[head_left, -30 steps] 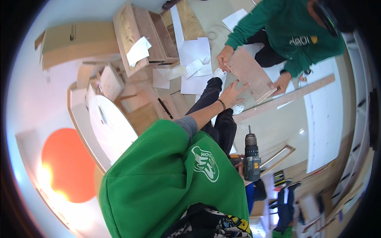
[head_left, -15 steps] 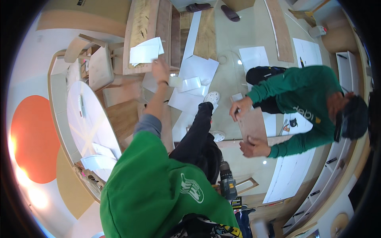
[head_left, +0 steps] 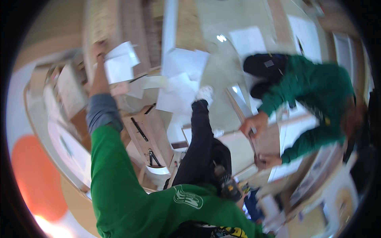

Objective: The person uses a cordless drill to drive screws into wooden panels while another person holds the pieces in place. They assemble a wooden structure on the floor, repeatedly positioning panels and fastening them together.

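Note:
My left arm stretches far forward and left. My left hand [head_left: 99, 49] is over a long wooden cabinet piece [head_left: 133, 27], beside a small stack of white sheets [head_left: 119, 65]. Motion smears its fingers, so what they hold, if anything, cannot be made out. Close to my body on the right is a cordless drill [head_left: 230, 187], its chuck pointing away from me. Only a sliver of my right hand [head_left: 240, 201] shows at the drill; the grip itself is mostly hidden.
A co-worker in green [head_left: 317, 87] crouches at the right, both hands on a wooden board [head_left: 266, 141]. White panels [head_left: 180, 89] lie on the floor ahead. A wooden piece with black drawer slides [head_left: 145, 131] stands left of my leg. A round white tabletop [head_left: 67, 142] leans farther left.
My view has swung, blurring the picture. My left hand has moved from the right side of the white sheets to their left. The co-worker's board is tilted differently.

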Tool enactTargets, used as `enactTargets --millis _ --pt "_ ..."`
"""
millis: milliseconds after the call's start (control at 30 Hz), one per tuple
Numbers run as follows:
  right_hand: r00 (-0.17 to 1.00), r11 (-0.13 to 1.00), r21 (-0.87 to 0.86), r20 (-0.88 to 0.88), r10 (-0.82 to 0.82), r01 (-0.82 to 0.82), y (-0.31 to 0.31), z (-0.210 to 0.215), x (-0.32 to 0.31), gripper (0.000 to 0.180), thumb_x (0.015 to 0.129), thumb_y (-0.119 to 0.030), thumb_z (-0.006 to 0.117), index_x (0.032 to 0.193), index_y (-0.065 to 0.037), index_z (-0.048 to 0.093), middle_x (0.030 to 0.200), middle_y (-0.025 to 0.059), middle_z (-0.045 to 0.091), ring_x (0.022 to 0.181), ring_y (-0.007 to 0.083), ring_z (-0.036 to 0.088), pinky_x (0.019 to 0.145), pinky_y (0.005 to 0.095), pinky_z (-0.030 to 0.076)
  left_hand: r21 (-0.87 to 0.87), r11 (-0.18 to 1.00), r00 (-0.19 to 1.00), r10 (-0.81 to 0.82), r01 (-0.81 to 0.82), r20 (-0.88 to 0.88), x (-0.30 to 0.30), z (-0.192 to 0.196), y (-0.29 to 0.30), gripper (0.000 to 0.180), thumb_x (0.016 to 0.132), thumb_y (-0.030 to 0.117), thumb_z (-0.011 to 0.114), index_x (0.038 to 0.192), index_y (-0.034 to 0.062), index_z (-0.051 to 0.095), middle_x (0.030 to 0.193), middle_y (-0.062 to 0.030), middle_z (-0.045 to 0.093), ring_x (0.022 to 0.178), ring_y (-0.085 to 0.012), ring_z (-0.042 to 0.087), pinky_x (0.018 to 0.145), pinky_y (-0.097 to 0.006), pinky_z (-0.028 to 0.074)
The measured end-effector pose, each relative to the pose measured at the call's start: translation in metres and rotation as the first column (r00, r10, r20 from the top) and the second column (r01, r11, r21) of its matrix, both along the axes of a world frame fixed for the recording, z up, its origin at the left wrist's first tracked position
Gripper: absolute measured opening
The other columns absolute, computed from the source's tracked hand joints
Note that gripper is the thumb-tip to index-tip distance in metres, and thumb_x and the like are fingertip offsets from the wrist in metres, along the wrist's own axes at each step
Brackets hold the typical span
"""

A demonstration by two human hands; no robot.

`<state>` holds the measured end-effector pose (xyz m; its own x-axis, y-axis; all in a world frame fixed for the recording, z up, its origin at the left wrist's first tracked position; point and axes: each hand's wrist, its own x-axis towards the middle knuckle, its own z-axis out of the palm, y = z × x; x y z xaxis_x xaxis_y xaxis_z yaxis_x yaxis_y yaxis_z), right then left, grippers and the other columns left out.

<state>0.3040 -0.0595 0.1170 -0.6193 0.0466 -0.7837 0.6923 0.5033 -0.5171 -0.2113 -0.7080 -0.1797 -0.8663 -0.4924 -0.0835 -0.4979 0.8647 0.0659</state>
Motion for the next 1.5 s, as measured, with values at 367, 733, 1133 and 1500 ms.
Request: enactTargets --millis 367,733,1133,1500 --pt "0.994 0.992 -0.065 -0.015 0.105 -0.105 0.002 0.035 -0.032 0.075 0.071 -0.021 0.070 0.139 -0.018 0.038 0.092 0.0171 0.066 0.077 0.0330 0.066 0.072 0.0382 0.051 -0.141 0.990 1.000 0.017 -0.014 0.015 0.004 0.020 -0.013 0.046 0.072 0.043 0.065 0.092 0.0017 0.069 0.087 -0.0174 0.069 0.081 -0.0324 0.066 0.075 -0.042 0.051" --pt "0.933 0.961 -0.174 -0.255 -0.254 0.214 -0.009 0.093 -0.020 0.066 0.074 -0.015 0.070 0.135 -0.008 0.043 0.110 0.0116 0.064 0.082 0.0238 0.068 0.076 0.0298 0.053 0.927 0.328 0.925 0.261 0.183 -0.275 0.202 0.224 0.233 0.015 0.088 0.007 0.057 0.099 -0.0015 0.060 0.089 -0.0051 0.059 0.075 -0.0127 0.054 0.069 -0.024 0.045" --pt "0.801 0.825 -0.330 -0.248 -0.544 0.459 0.009 0.167 0.064 0.074 0.069 -0.005 0.068 0.136 0.000 0.037 0.113 0.0108 0.060 0.099 0.0180 0.059 0.086 0.0293 0.047 0.681 -0.684 0.962 -0.240 -0.264 0.132 0.345 0.380 0.513 0.020 0.095 0.019 0.048 0.099 0.0002 0.054 0.088 -0.0030 0.050 0.075 -0.0097 0.042 0.068 -0.024 0.037" --pt "0.725 0.765 -0.332 -0.261 -0.637 0.552 0.026 0.195 0.088 0.077 0.068 -0.007 0.070 0.137 0.000 0.036 0.117 0.0104 0.058 0.099 0.0184 0.060 0.086 0.0286 0.047 0.809 -0.546 0.824 -0.547 -0.217 -0.148 0.371 0.418 0.555 0.024 0.099 0.026 0.042 0.092 0.0046 0.049 0.092 -0.0036 0.046 0.078 -0.0099 0.041 0.074 -0.023 0.036"
